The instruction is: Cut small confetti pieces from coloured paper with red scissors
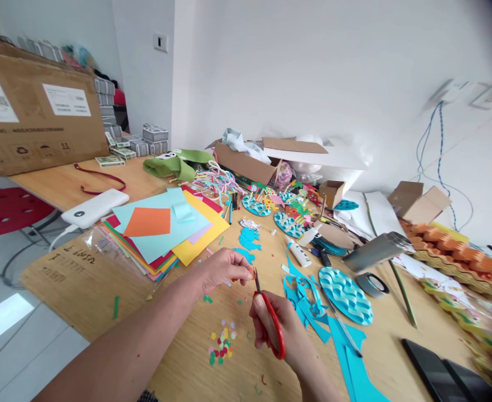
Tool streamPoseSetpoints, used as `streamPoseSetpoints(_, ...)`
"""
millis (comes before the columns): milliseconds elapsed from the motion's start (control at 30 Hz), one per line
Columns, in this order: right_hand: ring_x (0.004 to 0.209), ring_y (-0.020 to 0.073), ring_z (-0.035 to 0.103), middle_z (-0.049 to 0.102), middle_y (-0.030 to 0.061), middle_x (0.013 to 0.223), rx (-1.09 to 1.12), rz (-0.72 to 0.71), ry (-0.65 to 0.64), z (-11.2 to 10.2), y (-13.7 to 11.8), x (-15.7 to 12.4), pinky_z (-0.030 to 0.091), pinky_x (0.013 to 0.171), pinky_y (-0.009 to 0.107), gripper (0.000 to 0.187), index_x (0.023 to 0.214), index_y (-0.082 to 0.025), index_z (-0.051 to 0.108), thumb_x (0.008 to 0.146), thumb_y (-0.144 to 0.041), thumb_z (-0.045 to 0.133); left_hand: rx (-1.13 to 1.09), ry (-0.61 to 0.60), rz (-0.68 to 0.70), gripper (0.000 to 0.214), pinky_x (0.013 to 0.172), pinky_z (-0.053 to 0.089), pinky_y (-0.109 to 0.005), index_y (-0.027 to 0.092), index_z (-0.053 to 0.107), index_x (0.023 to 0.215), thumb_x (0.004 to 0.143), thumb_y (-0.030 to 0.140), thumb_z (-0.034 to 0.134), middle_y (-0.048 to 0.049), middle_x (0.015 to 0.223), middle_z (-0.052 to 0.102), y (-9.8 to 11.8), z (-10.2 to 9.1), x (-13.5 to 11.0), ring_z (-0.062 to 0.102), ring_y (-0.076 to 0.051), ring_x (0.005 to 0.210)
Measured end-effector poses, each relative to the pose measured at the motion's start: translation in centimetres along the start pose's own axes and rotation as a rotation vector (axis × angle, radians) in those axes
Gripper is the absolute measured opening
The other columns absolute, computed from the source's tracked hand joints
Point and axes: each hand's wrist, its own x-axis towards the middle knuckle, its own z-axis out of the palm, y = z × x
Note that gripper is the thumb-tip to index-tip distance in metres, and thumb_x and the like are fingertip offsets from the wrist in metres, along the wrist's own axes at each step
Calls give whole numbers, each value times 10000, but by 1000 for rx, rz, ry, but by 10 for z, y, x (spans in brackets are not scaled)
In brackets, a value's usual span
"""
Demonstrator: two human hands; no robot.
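The right hand (pixel 288 321) grips the red-handled scissors (pixel 276 322) by the loops, while the left hand (pixel 224 269) pinches a small orange paper scrap (pixel 253 272) at the blade tips. Left of the scissors, coloured paper dots (pixel 221 353) lie on the counter (pixel 179 363); right of the scissors are blue paper offcuts (pixel 303 297) and a wavy blue disc (pixel 345 296); beyond the scissors, a white glue bottle (pixel 299 254).

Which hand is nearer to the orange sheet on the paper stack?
Left. The left hand is to the right of the orange sheet and closer to the wearer; the right hand, holding red-handled scissors, is farther right and closer still.
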Motion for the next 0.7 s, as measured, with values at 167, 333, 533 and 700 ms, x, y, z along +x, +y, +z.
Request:
streamPoseSetpoints(167,334,79,480,470,-50,402,7,-2,27,1,-2,-1,276,341,156,466,629,-171,436,802,-599,374,0,-4,3,170,523,291,-229,150,616,691,616,302,617,22,582,561,-2,0,0,487,-105,583)
streamPoseSetpoints(333,334,83,488,472,-51,398,7,4,7,0,0,0,280,337,157,465,630,-172,439,793,-604,387,-3,-10,4,189,542,299,-236,145,614,689,608,316,619,22,582,558,-3,-1,1,482,-106,583)
streamPoseSetpoints(533,358,92,507,501,-41,416,19,-15,-9,-1,4,2,310,356,163,437,636,-173,440,791,-581,424,-6,-10,4,204,558,312,-241,156,616,690,606,341,627,24,589,564,-6,-1,2,486,-109,591)
streamPoseSetpoints(700,350,87,500,485,-52,414,27,-31,-2,-1,6,2,309,356,162,394,631,-173,442,800,-528,463,-14,-16,8,209,577,325,-247,152,618,702,611,339,628,21,599,566,-7,-2,3,486,-107,595)
